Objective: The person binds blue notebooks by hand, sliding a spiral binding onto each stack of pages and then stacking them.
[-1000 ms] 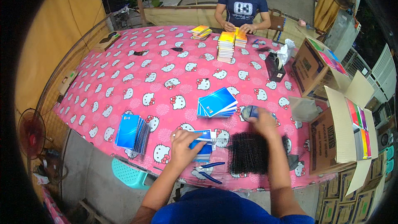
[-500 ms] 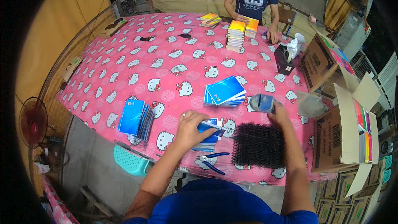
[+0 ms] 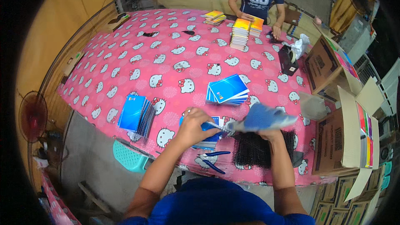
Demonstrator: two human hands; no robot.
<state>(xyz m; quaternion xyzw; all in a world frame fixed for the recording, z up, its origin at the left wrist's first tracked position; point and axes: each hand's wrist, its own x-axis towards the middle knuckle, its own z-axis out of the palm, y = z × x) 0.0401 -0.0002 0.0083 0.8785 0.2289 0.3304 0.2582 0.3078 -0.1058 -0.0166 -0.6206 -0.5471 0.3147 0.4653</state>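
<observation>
My left hand (image 3: 195, 128) is closed, thumb and fingers pinching the edge of a blue notebook (image 3: 213, 126) raised over a small blue stack (image 3: 208, 143). My right hand (image 3: 270, 134) grips a floppy blue-and-white thing (image 3: 266, 117), smeared by motion; its kind is unclear. Its left end reaches close to my left fingertips; whether it joins the notebook I cannot tell. Beneath my right hand lies a mat-like pile of black spiral coils (image 3: 250, 152). Pliers with blue handles (image 3: 214, 164) rest open beside it.
Blue notebook stacks stand at left (image 3: 135, 114) and centre (image 3: 227, 89). Across the table, a person (image 3: 258, 2) touches yellow notebooks (image 3: 240, 33). A black tape dispenser (image 3: 287, 60) and open cardboard boxes (image 3: 333, 141) line the right side. A turquoise stool (image 3: 129, 156) stands below the left edge.
My right hand has come left and nearer to me, over the coils, with the blue-and-white thing now spread out toward my left hand. My left hand stays nearly in place, still pinching.
</observation>
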